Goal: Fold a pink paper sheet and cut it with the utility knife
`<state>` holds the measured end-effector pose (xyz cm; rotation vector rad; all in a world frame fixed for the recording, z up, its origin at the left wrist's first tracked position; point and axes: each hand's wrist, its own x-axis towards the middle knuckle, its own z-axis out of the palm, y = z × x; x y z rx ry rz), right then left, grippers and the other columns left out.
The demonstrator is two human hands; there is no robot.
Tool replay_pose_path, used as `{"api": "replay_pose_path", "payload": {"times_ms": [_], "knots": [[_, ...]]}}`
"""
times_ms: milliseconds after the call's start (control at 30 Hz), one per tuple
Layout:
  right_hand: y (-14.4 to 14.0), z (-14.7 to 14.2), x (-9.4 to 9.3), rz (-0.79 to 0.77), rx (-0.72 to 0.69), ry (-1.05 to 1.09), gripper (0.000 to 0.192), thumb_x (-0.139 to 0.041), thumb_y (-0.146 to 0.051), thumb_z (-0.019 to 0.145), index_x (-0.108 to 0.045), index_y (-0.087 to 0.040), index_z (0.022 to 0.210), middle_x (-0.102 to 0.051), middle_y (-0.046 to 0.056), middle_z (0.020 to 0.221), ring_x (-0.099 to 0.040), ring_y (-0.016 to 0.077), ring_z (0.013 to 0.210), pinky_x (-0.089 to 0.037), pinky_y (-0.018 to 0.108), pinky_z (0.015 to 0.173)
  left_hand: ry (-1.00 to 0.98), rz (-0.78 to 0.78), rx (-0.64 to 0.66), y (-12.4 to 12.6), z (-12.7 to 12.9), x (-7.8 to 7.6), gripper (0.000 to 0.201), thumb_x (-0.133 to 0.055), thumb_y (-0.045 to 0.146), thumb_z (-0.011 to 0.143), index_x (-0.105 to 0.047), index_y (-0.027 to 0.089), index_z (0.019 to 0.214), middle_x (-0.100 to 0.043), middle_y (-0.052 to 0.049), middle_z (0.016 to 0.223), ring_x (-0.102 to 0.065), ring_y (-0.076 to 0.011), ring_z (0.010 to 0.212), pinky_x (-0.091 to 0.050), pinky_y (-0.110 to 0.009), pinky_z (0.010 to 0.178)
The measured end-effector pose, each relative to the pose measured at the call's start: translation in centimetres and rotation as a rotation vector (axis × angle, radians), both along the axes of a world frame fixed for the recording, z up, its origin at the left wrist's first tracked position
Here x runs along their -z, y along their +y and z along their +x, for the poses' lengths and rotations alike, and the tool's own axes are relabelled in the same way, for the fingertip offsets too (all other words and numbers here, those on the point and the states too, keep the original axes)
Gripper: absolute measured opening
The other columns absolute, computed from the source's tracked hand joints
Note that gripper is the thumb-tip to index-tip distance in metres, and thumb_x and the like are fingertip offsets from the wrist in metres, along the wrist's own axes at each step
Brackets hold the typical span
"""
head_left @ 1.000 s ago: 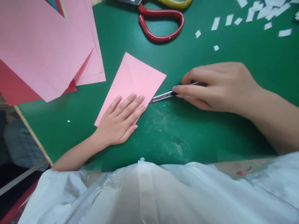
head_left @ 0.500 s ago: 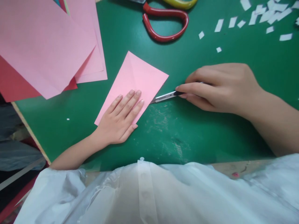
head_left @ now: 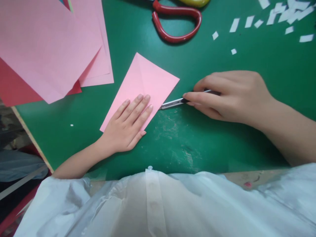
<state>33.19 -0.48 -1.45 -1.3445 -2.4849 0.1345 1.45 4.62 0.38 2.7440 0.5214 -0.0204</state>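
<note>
A folded piece of pink paper (head_left: pixel 150 79) lies slantwise on the green table, with a faint crease near its top corner. My left hand (head_left: pixel 128 126) rests flat on its lower part, fingers stretched out. From the right, my right hand (head_left: pixel 229 95) grips a slim utility knife (head_left: pixel 172 103) between thumb and fingers. The knife's blade end meets the paper's right edge, and its tip is hidden, seemingly under the paper. Most of the knife's handle is covered by my fingers.
Pink and red sheets (head_left: pixel 54 49) overlap at the upper left. Scissors with a red handle loop (head_left: pixel 177 24) and a yellow one lie at the top. Small white paper scraps (head_left: pixel 291 13) are scattered at the upper right. The table's edge (head_left: pixel 32 141) runs along the lower left.
My right hand and the knife have shifted slightly left and down, toward the paper. My left hand and the pink paper stay nearly in place.
</note>
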Motion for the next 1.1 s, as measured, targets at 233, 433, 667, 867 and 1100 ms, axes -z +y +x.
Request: {"api": "replay_pose_path", "payload": {"times_ms": [233,433,667,867,1100], "knots": [[0.3,0.4,0.1,0.091,-0.061,0.015,0.042,-0.038,-0.040,0.109,-0.072,-0.021,0.091,-0.064,-0.003,0.086,-0.055,0.0073,0.070,-0.031,0.025,0.056,0.009,0.032,0.019,0.0,0.0,0.1,0.065,-0.025,0.043,0.106,-0.016,0.011,0.162,-0.022,-0.015,0.168,-0.013,-0.0286,0.158,-0.011,-0.045,0.129],[0.4,-0.2,0.1,0.155,-0.095,0.019,0.028,-0.048,-0.031,0.106,-0.069,-0.021,0.093,-0.062,-0.002,0.086,-0.053,0.0081,0.068,-0.033,0.025,0.056,-0.006,0.020,0.003,0.0,0.1,0.1,0.064,-0.024,0.043,0.106,-0.016,0.012,0.162,-0.023,-0.014,0.168,-0.016,-0.0288,0.158,-0.012,-0.046,0.129],[0.3,0.9,0.2,0.058,-0.103,0.034,0.033,-0.045,-0.037,0.107,-0.071,-0.024,0.093,-0.064,-0.002,0.086,-0.056,0.0095,0.070,-0.034,0.027,0.056,-0.009,0.033,0.011,0.0,0.1,0.2,0.064,-0.023,0.042,0.106,-0.016,0.011,0.162,-0.025,-0.015,0.167,-0.017,-0.0286,0.158,-0.013,-0.046,0.129],[0.1,0.7,0.2,-0.020,-0.063,0.062,0.027,-0.047,-0.040,0.107,-0.070,-0.028,0.099,-0.066,-0.001,0.090,-0.060,0.0121,0.074,-0.037,0.029,0.058,-0.016,0.036,0.012,0.0,0.0,0.4,0.064,-0.024,0.041,0.106,-0.016,0.011,0.162,-0.025,-0.016,0.167,-0.017,-0.0288,0.157,-0.013,-0.046,0.128],[-0.1,-0.7,0.1,0.121,-0.094,0.011,0.023,-0.046,-0.034,0.107,-0.066,-0.022,0.103,-0.065,0.000,0.089,-0.057,0.0113,0.070,-0.041,0.027,0.058,-0.018,0.014,0.003,0.0,0.0,0.4,0.064,-0.024,0.042,0.106,-0.015,0.012,0.162,-0.023,-0.014,0.168,-0.018,-0.0289,0.157,-0.012,-0.046,0.129]]}}
